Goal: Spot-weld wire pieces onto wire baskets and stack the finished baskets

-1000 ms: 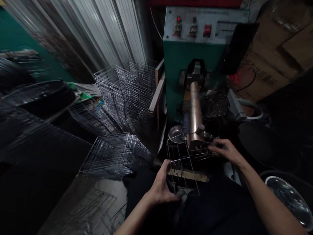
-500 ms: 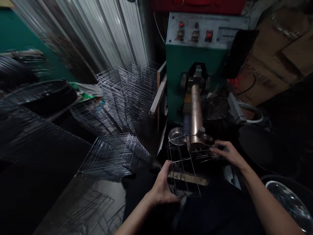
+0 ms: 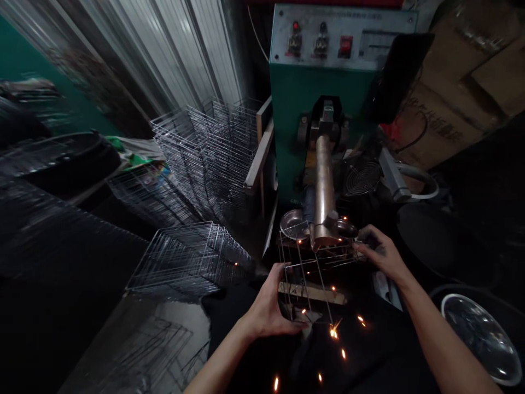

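We are holding a silver wire frame [image 3: 305,273] under a copper welding arm [image 3: 324,186], our left hand [image 3: 266,309] curled round it; our right hand [image 3: 381,254] is pinching its wires; sparks [image 3: 334,331] are flying; finished-looking stacked frames [image 3: 191,260] are standing beside us.

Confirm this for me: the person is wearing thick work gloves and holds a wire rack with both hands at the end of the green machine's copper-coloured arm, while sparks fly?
Not quite: the hands are bare, with no gloves, as the head view shows. The rest stands: the left hand and right hand hold the wire rack at the end of the copper-coloured arm of the green machine, while sparks fly.
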Demonstrator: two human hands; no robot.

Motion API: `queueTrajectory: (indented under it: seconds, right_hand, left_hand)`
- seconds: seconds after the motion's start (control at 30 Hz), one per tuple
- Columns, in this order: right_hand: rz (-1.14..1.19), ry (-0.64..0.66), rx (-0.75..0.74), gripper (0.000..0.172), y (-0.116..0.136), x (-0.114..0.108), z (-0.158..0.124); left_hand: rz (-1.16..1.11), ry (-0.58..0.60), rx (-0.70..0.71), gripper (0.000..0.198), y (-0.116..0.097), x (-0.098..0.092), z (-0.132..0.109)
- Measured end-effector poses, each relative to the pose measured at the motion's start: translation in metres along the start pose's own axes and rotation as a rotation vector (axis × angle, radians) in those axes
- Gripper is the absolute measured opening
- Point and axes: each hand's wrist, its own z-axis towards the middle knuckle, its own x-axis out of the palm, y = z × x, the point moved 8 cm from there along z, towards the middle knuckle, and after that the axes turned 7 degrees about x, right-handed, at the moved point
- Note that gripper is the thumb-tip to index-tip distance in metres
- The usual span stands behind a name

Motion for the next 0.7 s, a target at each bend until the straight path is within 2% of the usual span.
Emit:
queueTrajectory:
  seconds: [0.1, 0.23, 0.43, 0.53, 0.7]
  right_hand:
    - [-0.168, -0.148, -0.143, 0.038, 0.002, 0.001, -0.022]
    - [-0.186, -0.176, -0.156, 0.044, 0.001, 0.014, -0.034]
    - [-0.246, -0.188, -0.251, 0.048, 0.03, 0.022, -0.021]
    - [-0.225, -0.167, -0.264, 0.046, 0.031, 0.025, -0.013]
    - [-0.191, -0.147, -0.258, 0.049, 0.025, 0.028, 0.001]
  left_hand:
    - [-0.008, 0.011, -0.033, 0.113, 0.004, 0.001, -0.002]
    - [-0.014, -0.055, -0.047, 0.107, 0.012, 0.005, -0.006]
    - [-0.033, -0.115, -0.038, 0.109, 0.02, 0.007, -0.009]
    - [-0.02, -0.125, -0.047, 0.113, 0.022, 0.001, -0.005]
    - [-0.038, -0.146, -0.026, 0.101, 0.018, -0.006, 0.008]
